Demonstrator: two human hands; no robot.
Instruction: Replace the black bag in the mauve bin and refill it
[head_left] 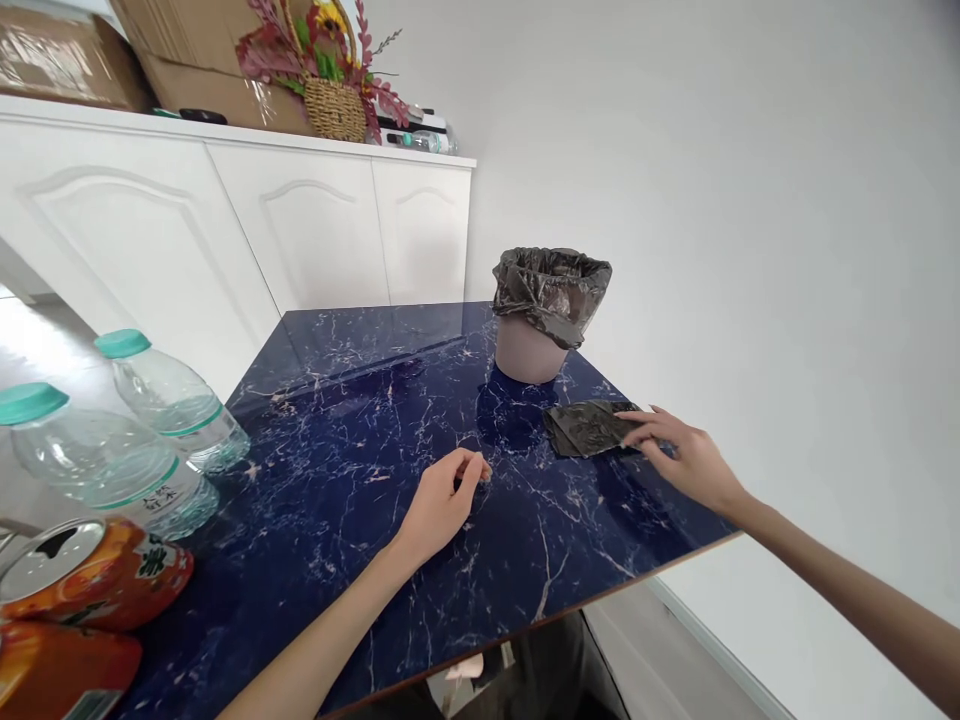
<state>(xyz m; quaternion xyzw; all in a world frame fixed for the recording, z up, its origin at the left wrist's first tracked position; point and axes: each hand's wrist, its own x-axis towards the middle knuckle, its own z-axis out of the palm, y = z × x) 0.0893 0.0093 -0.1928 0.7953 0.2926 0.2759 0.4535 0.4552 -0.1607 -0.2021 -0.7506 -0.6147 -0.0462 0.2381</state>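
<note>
My left hand (442,505) rests on the dark blue marbled table (337,500), its fingers curled in with nothing visible in them. Over to the right, my right hand (686,460) has its fingertips on the right end of a folded black plastic bag (585,428). The bag lies flat on the table, and the thumb of that hand stands apart from the fingers. Just behind the bag stands a pinkish-grey trash can (529,350), upright. A black liner (551,290) covers its mouth and hangs over the rim.
Along the left table edge stand two clear bottles with teal caps, one nearer (112,475) and one farther (176,405). Orange drink cans (97,575) are in the near left corner. White cabinets (322,225) holding boxes and a flower basket (335,108) are behind; a white wall borders the right.
</note>
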